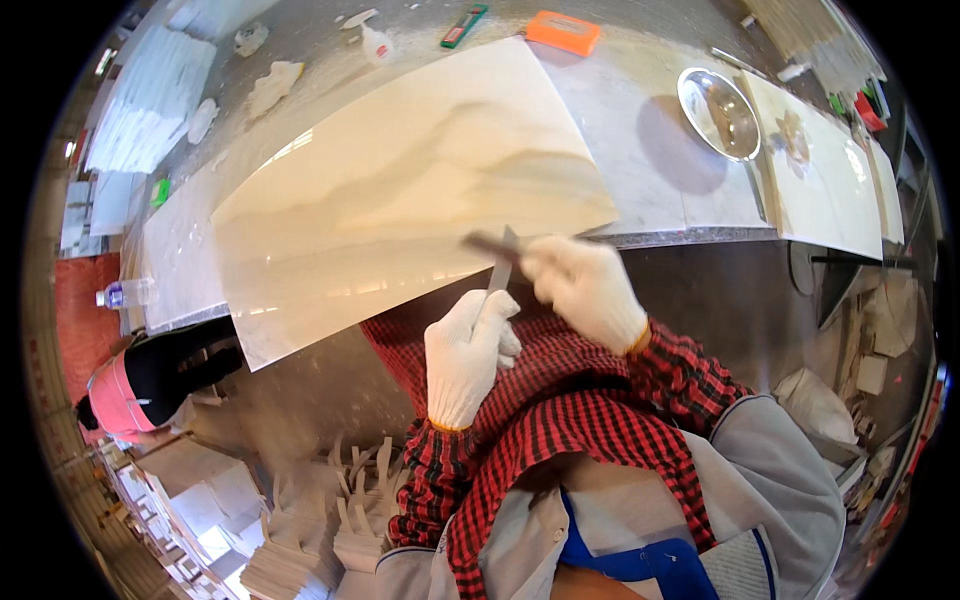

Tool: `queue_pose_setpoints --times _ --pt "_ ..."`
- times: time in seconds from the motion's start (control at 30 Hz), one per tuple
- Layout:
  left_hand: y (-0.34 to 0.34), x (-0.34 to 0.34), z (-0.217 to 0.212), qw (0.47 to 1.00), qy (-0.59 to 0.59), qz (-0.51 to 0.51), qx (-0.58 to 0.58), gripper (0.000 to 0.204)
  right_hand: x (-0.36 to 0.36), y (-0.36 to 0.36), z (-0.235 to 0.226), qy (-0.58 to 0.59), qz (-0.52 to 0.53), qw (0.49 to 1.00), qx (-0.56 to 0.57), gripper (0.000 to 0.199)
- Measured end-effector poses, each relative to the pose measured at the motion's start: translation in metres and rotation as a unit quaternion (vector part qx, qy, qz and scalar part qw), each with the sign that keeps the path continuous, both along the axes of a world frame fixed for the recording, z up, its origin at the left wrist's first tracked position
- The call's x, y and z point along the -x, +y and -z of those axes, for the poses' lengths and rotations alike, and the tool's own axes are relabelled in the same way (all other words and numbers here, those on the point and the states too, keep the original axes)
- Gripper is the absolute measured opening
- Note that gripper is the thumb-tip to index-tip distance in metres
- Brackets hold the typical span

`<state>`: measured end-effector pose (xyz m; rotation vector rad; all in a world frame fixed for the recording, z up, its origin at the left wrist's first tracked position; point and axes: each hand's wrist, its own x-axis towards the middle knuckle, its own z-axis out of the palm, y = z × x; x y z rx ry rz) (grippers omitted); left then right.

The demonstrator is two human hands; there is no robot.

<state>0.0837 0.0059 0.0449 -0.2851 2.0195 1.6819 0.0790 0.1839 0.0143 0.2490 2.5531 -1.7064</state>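
Both my hands wear white gloves below red-and-black checked sleeves. My left hand (466, 352) grips a narrow grey strip (500, 266) that stands upright against the near edge of a large glossy cream tile (400, 190). My right hand (585, 285) is closed on a dark flat tool (490, 243), blurred, laid across the tile's near edge just above the strip. The tile lies slanted on a grey stone workbench (650, 170) and overhangs its front edge.
A steel bowl (720, 112) sits at the bench's right, beside another pale tile (830, 180). An orange block (563, 32), a green cutter (464, 26) and rags lie at the back. Stacked tile pieces (330, 520) stand on the floor at lower left, a person in pink (135, 395) beside them.
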Motion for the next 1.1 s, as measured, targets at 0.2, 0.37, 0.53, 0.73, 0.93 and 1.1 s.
queue_pose_setpoints --times 0.2,0.37,0.53,0.73,0.93,1.1 --pt "0.006 0.001 0.000 1.000 -0.007 0.009 -0.001 0.034 -0.017 -0.006 0.001 0.061 -0.054 0.997 0.008 0.019" --pt "0.006 -0.001 -0.006 0.999 -0.007 0.026 -0.027 0.034 0.005 0.049 0.019 0.015 0.160 0.986 0.036 0.023" --pt "0.007 -0.004 0.002 0.999 -0.024 -0.019 -0.043 0.033 0.003 0.134 0.005 0.080 0.291 0.947 -0.108 0.024" --pt "0.014 -0.006 0.011 0.998 -0.041 0.017 -0.051 0.038 0.003 0.234 -0.007 0.118 0.277 0.841 -0.450 0.027" --pt "0.019 -0.007 0.016 0.996 -0.035 0.029 -0.074 0.039 0.008 0.236 -0.007 0.115 0.243 0.801 -0.535 0.030" --pt "0.020 -0.004 0.024 0.996 -0.012 0.001 -0.091 0.036 -0.014 0.115 -0.018 0.113 0.229 0.916 -0.308 0.027"
